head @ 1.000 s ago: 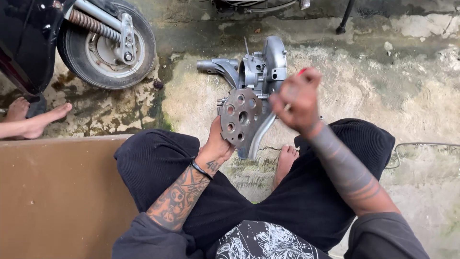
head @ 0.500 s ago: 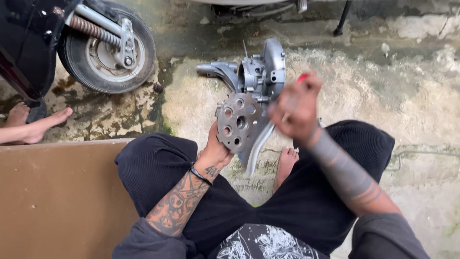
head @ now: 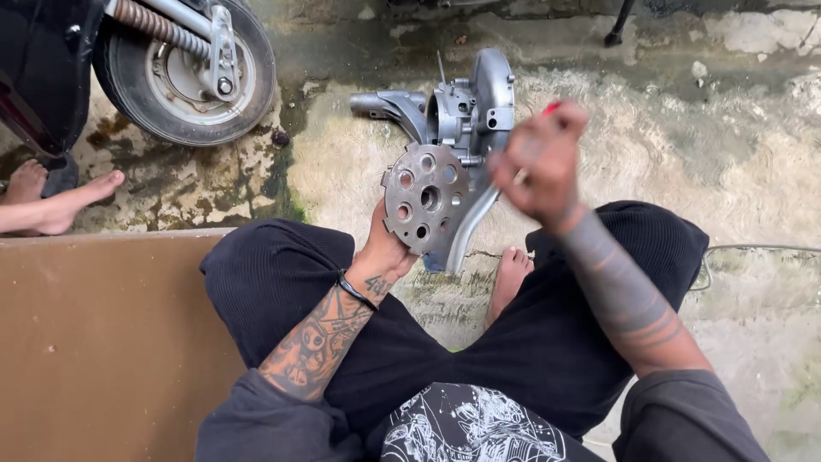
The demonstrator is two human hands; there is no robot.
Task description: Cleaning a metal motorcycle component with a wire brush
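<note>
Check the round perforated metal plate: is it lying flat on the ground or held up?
Held up: the left hand grips the perforated metal plate from below, tilted on edge against the grey engine casing.

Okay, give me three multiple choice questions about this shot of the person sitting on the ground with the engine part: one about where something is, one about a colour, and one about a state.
1. Where is the scooter wheel?
A. Upper left of the view
B. Lower right of the view
C. On the person's lap

2. What colour is the tip of the item in the right hand?
A. Green
B. Red
C. Blue

3. How is the round metal plate with holes held?
A. Lying flat on the brown board
B. Gripped from below by the left hand
C. Hanging from a cord

Answers:
1. A, the tyre sits in the top left corner, on the wet concrete.
2. B, a red tip shows above the blurred right hand.
3. B, the left hand clasps its lower edge, in front of the grey engine casing.
</note>
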